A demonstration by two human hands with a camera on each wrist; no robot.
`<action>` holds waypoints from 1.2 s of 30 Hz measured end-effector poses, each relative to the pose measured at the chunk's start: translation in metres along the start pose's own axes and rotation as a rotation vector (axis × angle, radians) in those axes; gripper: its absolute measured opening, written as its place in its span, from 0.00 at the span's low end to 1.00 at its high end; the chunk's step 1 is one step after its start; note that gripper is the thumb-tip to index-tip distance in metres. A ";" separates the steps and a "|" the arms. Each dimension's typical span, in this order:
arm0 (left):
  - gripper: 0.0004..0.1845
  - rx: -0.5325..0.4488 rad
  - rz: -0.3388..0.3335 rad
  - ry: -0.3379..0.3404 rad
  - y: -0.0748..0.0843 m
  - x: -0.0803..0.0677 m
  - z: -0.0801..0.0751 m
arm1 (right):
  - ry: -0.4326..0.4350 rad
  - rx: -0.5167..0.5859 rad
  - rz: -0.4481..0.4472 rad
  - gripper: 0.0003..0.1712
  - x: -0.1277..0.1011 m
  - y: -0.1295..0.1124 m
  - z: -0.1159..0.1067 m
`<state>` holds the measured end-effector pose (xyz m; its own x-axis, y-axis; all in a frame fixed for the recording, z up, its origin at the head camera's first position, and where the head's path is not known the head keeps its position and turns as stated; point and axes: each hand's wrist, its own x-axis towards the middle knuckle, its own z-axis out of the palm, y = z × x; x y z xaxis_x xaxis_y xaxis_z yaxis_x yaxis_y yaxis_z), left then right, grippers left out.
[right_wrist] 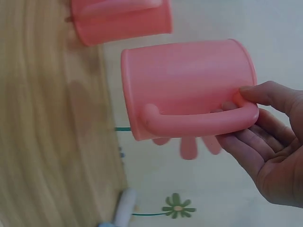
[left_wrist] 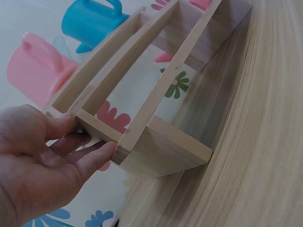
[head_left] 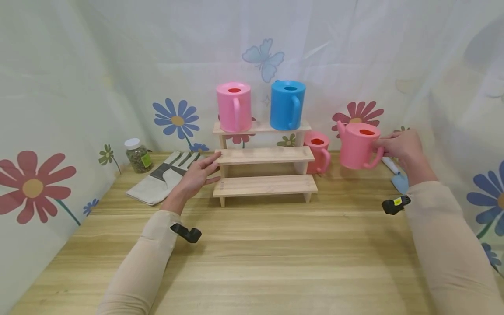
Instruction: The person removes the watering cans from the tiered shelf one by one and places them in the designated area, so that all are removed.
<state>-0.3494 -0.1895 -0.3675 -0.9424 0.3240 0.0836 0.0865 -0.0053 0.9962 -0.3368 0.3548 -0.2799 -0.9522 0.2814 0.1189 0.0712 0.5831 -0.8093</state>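
My right hand (head_left: 403, 146) grips the handle of a pink watering can (head_left: 357, 146), holding it up right of the shelf; in the right wrist view thumb and fingers wrap the handle's top end. At the left end of a three-tier wooden shelf (head_left: 265, 186) my left hand (head_left: 197, 175) holds its side, one digit by the middle tier and another lower down, as the left wrist view shows. On the top tier stand a lighter pink watering can (head_left: 226, 109) and a blue watering can (head_left: 280, 111). Another pink watering can (head_left: 320, 164) stands behind the shelf's right end, partly hidden.
Left of the shelf lie a white and grey glove (head_left: 147, 190) and a white-lidded jar (head_left: 139, 162) of greenish bits. A small blue trowel (head_left: 399, 183) lies near my right wrist. A flower-printed curtain (head_left: 118, 65) hangs behind the wooden table (head_left: 256, 262).
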 end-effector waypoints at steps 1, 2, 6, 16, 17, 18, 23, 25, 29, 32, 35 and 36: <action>0.23 0.001 0.000 -0.001 0.000 0.000 0.000 | 0.003 -0.004 -0.009 0.28 0.002 0.003 0.004; 0.23 0.003 0.002 0.000 -0.001 0.000 0.000 | -0.001 -0.002 -0.002 0.28 0.004 0.006 0.008; 0.23 0.017 0.011 0.011 -0.003 0.001 -0.001 | -0.015 0.003 0.010 0.28 0.011 0.013 0.023; 0.23 0.018 0.006 0.016 -0.002 0.000 -0.001 | -0.037 0.040 0.084 0.28 0.017 0.016 0.053; 0.23 0.018 0.007 0.013 -0.003 -0.001 -0.001 | -0.039 0.037 0.092 0.28 0.016 0.016 0.054; 0.23 0.020 0.009 0.010 -0.003 -0.001 -0.001 | -0.044 0.038 0.095 0.28 0.016 0.017 0.056; 0.24 0.031 0.023 -0.016 -0.002 -0.001 -0.001 | -0.051 0.046 0.096 0.28 0.017 0.021 0.060; 0.24 0.027 0.023 -0.024 0.002 -0.003 0.000 | -0.050 0.054 0.088 0.27 0.017 0.022 0.060; 0.24 0.009 0.014 -0.034 0.008 -0.007 0.003 | -0.048 0.068 0.077 0.27 0.017 0.025 0.063; 0.24 0.001 0.007 -0.039 0.010 -0.008 0.004 | -0.043 0.063 0.092 0.27 0.018 0.027 0.064; 0.24 0.006 0.006 -0.034 0.007 -0.007 0.002 | -0.055 0.042 0.100 0.28 0.019 0.028 0.065; 0.24 0.013 0.009 -0.030 0.005 -0.006 0.001 | -0.063 0.035 0.099 0.28 0.019 0.027 0.064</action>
<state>-0.3434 -0.1906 -0.3627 -0.9315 0.3522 0.0914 0.0993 0.0044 0.9951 -0.3720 0.3271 -0.3368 -0.9579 0.2872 0.0021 0.1563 0.5274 -0.8351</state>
